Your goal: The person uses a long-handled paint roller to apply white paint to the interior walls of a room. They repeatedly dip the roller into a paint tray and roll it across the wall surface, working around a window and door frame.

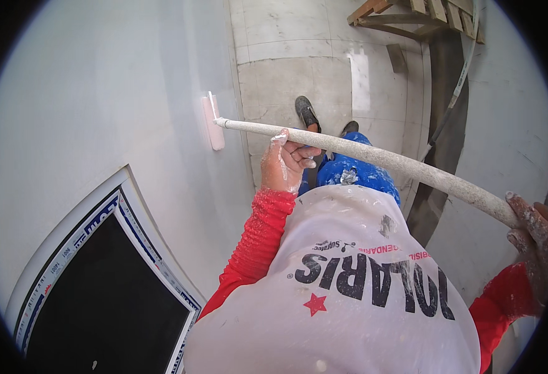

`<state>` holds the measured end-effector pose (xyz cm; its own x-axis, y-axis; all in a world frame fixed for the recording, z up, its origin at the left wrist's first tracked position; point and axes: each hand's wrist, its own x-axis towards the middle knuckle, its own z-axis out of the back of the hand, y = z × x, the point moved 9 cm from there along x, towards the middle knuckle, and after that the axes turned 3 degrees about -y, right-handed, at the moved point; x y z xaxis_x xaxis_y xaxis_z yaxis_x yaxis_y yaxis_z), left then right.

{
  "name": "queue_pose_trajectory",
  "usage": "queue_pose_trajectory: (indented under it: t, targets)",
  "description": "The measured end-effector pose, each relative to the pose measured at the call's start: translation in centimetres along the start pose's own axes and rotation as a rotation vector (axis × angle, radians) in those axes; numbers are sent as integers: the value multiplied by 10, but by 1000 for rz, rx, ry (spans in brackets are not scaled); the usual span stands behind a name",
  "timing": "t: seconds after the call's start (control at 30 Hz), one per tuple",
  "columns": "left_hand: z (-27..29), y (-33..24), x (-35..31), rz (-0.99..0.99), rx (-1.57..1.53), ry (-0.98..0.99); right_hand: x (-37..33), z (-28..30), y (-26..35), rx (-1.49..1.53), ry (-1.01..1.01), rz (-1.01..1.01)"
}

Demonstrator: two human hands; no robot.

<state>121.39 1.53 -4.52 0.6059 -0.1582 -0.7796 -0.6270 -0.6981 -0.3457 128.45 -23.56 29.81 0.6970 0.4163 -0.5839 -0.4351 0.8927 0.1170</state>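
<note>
A paint roller with a pale pink sleeve rests against the grey-white wall on my left. Its long, paint-spattered extension pole runs across in front of my body to the right. My left hand, smeared with white paint, is closed on the pole nearer the roller, thumb along the top and fingers curled below. Toward the pole's far right end, my right hand grips it, also paint-covered and partly lost in the dark rim.
Below the roller, a dark window has a white frame edged with printed protective film. A wooden stand is at the upper right. Another thin pole slants by a dark strip. Light floor tiles lie around my shoes.
</note>
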Motion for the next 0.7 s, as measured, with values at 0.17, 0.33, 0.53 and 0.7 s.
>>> queue_pose_trajectory:
  t: [0.17, 0.33, 0.53, 0.7]
  targets:
    - [96, 37, 109, 44, -26, -362, 95, -90, 2, -29, 112, -163]
    - [194, 91, 223, 178, -30, -476, 181, -176, 36, -59, 239, -164]
    - [187, 104, 277, 217, -8, -498, 216, -185, 12, -14, 364, -265]
    - [160, 83, 303, 191, -29, -449, 240, -168, -5, -3, 335, -274]
